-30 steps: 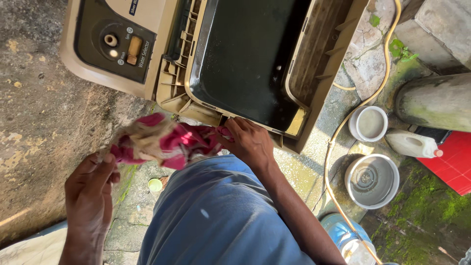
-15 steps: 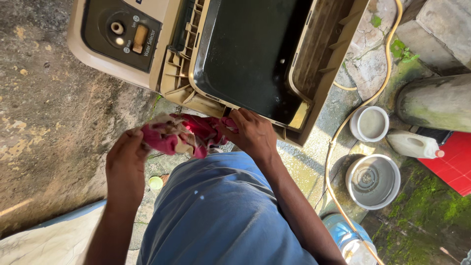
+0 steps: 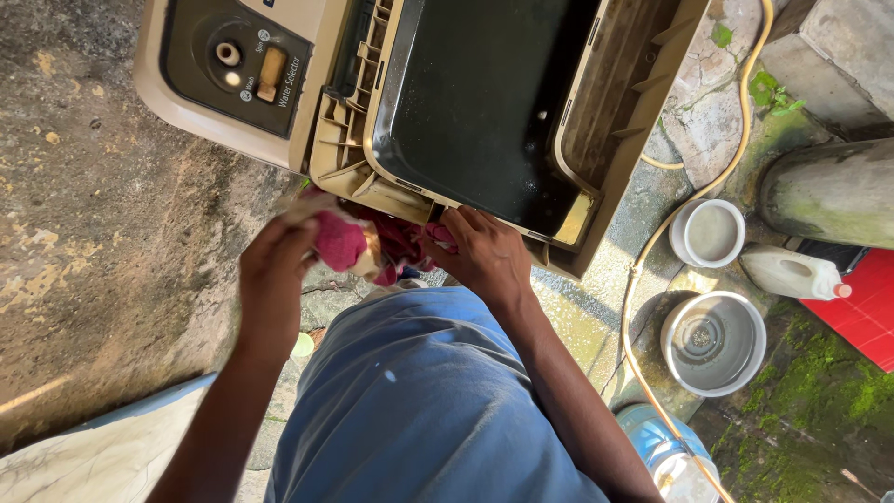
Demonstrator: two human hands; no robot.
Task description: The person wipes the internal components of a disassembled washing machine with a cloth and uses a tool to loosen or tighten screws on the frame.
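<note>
A pink and cream patterned cloth (image 3: 349,244) is bunched between both hands, just below the front edge of a beige washing machine (image 3: 335,149). My left hand (image 3: 277,279) grips the cloth's left end. My right hand (image 3: 480,253) holds its right end against the machine's rim, next to the dark open tub (image 3: 484,102). The machine's black control panel (image 3: 237,70) with a knob sits to the upper left. My blue shirt (image 3: 419,401) fills the lower middle.
A yellow hose (image 3: 652,270) runs down the right side past a small white bucket (image 3: 708,233), a white plastic jug (image 3: 792,273) and a larger grey basin (image 3: 712,343). A concrete post (image 3: 829,191) and a red mat (image 3: 871,307) lie at right. Rough concrete ground spreads left.
My left hand has moved right and up with the cloth, gathering it from a stretched spread into a tight bunch near my right hand at the machine's edge.
</note>
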